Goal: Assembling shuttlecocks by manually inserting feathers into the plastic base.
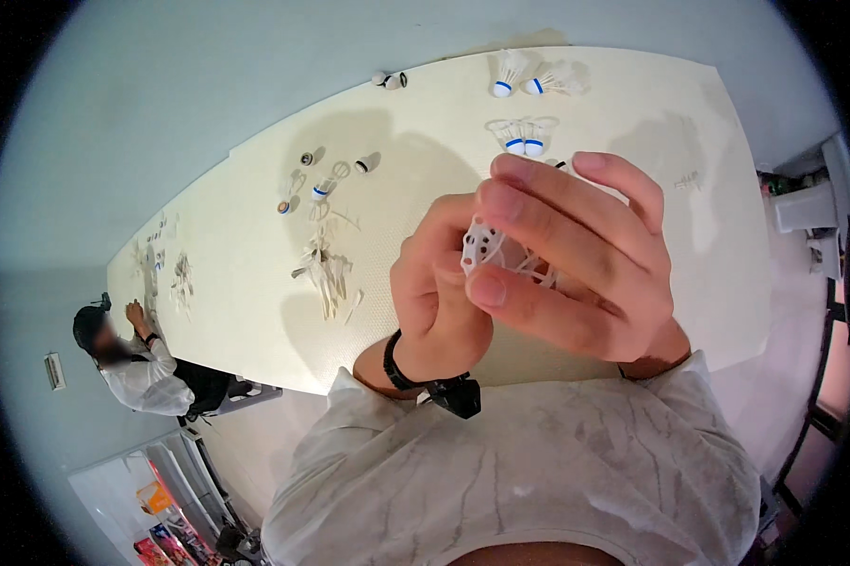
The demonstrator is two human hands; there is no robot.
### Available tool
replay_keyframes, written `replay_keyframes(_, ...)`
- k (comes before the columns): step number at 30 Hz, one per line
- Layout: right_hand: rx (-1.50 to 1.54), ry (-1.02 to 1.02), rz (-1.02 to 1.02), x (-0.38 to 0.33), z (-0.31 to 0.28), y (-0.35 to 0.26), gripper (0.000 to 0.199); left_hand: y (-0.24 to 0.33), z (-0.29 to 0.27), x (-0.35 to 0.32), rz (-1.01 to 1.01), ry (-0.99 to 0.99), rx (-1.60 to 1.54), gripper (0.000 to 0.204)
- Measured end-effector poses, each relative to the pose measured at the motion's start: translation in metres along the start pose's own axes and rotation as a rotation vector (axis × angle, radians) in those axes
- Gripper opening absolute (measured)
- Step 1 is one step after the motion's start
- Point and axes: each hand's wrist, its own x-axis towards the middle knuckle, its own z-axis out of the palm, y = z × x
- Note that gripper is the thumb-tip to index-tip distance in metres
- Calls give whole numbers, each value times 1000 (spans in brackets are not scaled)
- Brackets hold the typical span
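A white plastic shuttlecock skirt (479, 243) with a round, perforated end is held up between my two hands over the table. My left hand (444, 288) is closed around its perforated end from the left, fingers curled. From the right, my right hand (585, 269) wraps its thumb and fingers about the ribbed part, hiding much of it. Beyond my fingertips, a pair of shuttlecocks with white, blue-banded heads (524, 144) lies on the table.
The cream table (425, 141) carries two shuttlecocks (519, 87) at its far edge, a shuttlecock piece with a blue band (320, 192), loose caps (363, 164) and a pile of white strips (326, 283). At the left end sits another person (147, 382), hands on the table.
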Motion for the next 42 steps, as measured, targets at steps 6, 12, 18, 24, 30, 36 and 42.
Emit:
replay_keyframes(6, -16, -33, 35, -3, 6, -3, 30, 14, 0, 6, -165, -31, 36, 60)
replay_keyframes(12, -85, -34, 29, -8, 19, -2, 24, 11, -6, 8, -301, -38, -416, 70)
replay_keyframes(18, -123, -79, -30, -18, 24, 8, 8, 17, -14, 14, -449, -88, -171, 59)
replay_keyframes(24, -74, -77, -25, -17, 22, 8, 13, 20, -17, 23, -543, -24, -186, 47)
replay_keyframes(30, 52, -83, -54, -17, 22, 21, 17, 24, -6, 28, -527, -50, -160, 47)
replay_keyframes(36, 138, 3, -74, -17, 23, 22, 14, 28, -19, 29, -612, -168, -163, 46)
replay_keyframes(42, 173, 24, -4, -17, 23, 20, 32, 29, -19, 31, -606, -243, -194, 41)
